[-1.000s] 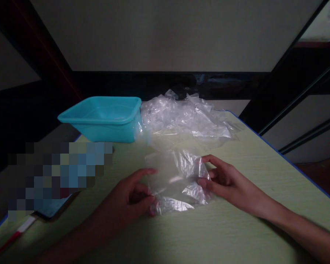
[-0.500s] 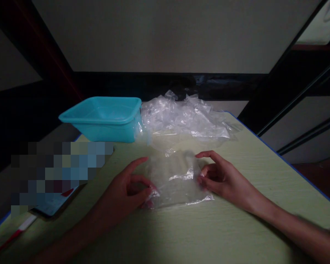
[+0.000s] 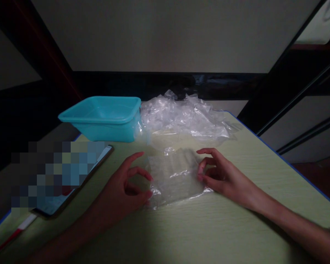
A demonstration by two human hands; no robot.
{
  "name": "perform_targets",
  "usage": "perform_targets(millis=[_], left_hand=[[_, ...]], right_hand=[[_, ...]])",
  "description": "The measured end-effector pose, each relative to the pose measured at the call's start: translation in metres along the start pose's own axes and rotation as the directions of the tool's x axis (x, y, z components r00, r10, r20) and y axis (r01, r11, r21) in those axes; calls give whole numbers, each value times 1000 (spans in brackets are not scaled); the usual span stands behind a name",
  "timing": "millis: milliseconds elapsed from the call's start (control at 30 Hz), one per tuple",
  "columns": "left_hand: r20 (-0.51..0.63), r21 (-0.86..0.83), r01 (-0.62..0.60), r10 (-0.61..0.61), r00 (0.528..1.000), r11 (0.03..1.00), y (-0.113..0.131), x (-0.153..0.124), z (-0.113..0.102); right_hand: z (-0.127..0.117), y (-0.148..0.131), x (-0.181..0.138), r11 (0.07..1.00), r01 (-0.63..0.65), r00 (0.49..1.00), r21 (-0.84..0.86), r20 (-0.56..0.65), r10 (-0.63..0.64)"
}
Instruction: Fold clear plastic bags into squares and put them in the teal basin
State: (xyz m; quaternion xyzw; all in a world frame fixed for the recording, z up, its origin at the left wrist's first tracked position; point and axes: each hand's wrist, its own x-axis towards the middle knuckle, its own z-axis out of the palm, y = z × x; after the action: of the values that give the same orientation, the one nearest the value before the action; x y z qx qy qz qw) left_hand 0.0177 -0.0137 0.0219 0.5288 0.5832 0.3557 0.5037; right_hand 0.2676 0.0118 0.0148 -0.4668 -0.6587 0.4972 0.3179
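Observation:
A clear plastic bag (image 3: 176, 178) lies flattened on the pale green table (image 3: 209, 227) between my hands. My left hand (image 3: 126, 190) rests at the bag's left edge, thumb and fingertips pinched on its lower left corner, index finger raised. My right hand (image 3: 222, 176) is at the bag's right edge, thumb and fingers pinching that edge, index finger stretched out above it.
A heap of crumpled clear plastic bags (image 3: 184, 119) lies at the back of the table. A teal plastic tub (image 3: 104, 119) stands at the back left. A phone (image 3: 71, 190) and a red-and-white cable (image 3: 13, 234) lie at the left. The table's blue edge (image 3: 291, 165) runs on the right.
The bag was crumpled and partly lifted; it now lies flatter on the table. Both hands have shifted slightly away from me along its edges.

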Motion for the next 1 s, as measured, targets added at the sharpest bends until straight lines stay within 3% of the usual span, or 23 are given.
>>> perform_targets(millis=[400,667,1000], left_hand=[[53,7,13,-14,999,1000,0,-5,-1],[134,45,41,-47,990,998,-4,-5,-1],[122,26,52,-55,991,998,-5,-6,0]], right_hand=[[-12,-5,-5,988,-138,975,65,183,124],[-8,-2,-5,998,-65,985,-16,161,67],[-6,-2,-7,974,33,992,-226,124,-5]])
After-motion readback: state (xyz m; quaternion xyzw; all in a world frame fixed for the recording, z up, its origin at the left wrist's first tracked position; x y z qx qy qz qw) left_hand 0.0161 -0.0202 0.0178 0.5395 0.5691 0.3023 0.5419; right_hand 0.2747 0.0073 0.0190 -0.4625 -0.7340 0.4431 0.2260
